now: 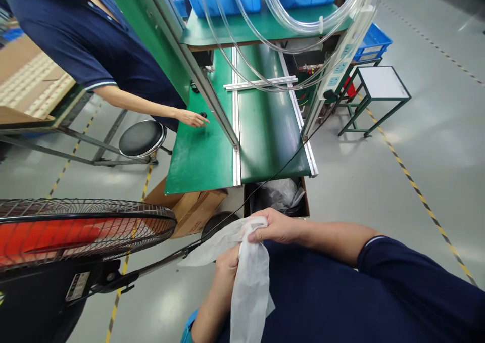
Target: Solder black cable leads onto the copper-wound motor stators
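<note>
A thin, whitish, slightly see-through sheet [252,287] is bunched between my two hands, in front of my body. My right hand [278,226] is closed on the upper part of it, thumb pressed against the folds. Below and to the left, my left hand [228,263] is closed around the gathered sheet, its fingers partly covered. One end of the sheet trails out to the left; the other hangs down past the lower edge of view. Whether it is cloth or soft plastic, I cannot tell.
A standing fan [87,232] is close on the left. Ahead is a green conveyor belt [271,136] with a side table, where a co-worker's hand [192,118] reaches. A bin with clear plastic [282,194] stands under the belt's near end; a black cable [280,168] crosses above it.
</note>
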`<state>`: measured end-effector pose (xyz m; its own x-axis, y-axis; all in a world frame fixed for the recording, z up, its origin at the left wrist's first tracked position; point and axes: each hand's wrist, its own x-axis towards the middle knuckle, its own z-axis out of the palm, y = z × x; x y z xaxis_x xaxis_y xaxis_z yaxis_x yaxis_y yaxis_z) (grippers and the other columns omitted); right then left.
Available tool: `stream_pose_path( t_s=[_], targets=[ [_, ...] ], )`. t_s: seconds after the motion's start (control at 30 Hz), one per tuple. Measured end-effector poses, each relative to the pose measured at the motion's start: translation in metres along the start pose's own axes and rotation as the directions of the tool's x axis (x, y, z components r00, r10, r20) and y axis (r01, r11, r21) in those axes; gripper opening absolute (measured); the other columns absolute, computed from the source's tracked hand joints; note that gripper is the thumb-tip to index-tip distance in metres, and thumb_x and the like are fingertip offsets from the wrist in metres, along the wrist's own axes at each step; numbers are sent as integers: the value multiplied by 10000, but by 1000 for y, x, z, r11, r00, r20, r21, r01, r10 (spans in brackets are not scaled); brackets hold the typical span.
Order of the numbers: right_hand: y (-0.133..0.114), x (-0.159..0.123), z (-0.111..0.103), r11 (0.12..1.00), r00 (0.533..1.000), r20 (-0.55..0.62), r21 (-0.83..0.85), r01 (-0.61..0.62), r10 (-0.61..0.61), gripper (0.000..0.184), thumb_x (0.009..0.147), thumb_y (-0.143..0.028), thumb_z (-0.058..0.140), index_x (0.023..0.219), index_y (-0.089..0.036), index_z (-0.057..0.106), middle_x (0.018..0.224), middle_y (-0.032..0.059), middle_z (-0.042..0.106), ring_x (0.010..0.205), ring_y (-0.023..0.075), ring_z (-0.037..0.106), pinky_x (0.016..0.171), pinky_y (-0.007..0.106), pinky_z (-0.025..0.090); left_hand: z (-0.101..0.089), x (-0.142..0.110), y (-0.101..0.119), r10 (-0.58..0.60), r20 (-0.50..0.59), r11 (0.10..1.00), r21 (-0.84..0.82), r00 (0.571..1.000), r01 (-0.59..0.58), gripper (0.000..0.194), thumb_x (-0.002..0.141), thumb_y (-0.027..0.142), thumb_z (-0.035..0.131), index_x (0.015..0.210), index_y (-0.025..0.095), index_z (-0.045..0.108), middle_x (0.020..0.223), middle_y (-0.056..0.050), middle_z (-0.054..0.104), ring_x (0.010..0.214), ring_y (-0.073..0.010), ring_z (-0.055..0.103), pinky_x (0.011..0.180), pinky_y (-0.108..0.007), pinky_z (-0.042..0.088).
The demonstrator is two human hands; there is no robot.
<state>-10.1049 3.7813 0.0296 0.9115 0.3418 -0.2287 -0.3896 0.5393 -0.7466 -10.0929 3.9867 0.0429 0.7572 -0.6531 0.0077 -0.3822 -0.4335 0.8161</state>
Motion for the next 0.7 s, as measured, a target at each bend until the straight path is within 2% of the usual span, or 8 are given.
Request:
stream_pose_path(
  t_s=[0.1, 0.2, 0.33, 0.47, 0.7],
  targets=[
    [-3, -3, -1, 998, 1000, -9, -62, 29, -30, 466, 642, -445, 917, 900, -105, 732, 760, -8, 672, 686, 92, 572, 685, 228, 463, 4, 1, 5, -15, -105, 997, 77, 994, 24, 129, 899, 238, 529, 804, 205, 610, 673, 21, 574, 578, -133, 500, 545, -240, 432],
    [-3, -6, -1, 997, 999, -15, -58, 44, -45, 492, 625, -452, 926, 929, -109, 747, 776, -7, 687, 694, 92, 575, 691, 227, 465, 2, 5, 16, 105, -175, 984, 161, 979, -77, 214, 955, 229, 468, 776, 206, 584, 653, 37, 541, 556, -111, 490, 544, -223, 414],
    [-1, -9, 0, 999, 999, -22, -16, 40, -40, 488, 601, -437, 940, 913, -108, 762, 791, -1, 702, 701, 92, 590, 691, 220, 468, -4, 8, 28, 259, -176, 942, 261, 950, -209, 272, 959, 181, 458, 700, 195, 541, 571, 50, 508, 480, -90, 464, 476, -212, 361],
    [-2, -11, 3, 999, 999, -8, 6, 32, -31, 468, 584, -411, 949, 877, -104, 750, 783, -1, 702, 692, 95, 594, 687, 225, 478, -6, 7, 35, 312, -191, 921, 301, 931, -247, 286, 956, 168, 462, 681, 197, 537, 569, 45, 537, 471, -93, 484, 476, -214, 382],
    [-6, -10, 6, 998, 997, 63, 22, 52, -53, 432, 605, -394, 945, 868, -119, 740, 797, -6, 703, 709, 95, 600, 697, 218, 479, -5, 2, 36, 360, -198, 907, 302, 912, -293, 175, 899, 109, 508, 773, 200, 587, 609, 39, 583, 493, -102, 526, 474, -216, 393]
  ],
)
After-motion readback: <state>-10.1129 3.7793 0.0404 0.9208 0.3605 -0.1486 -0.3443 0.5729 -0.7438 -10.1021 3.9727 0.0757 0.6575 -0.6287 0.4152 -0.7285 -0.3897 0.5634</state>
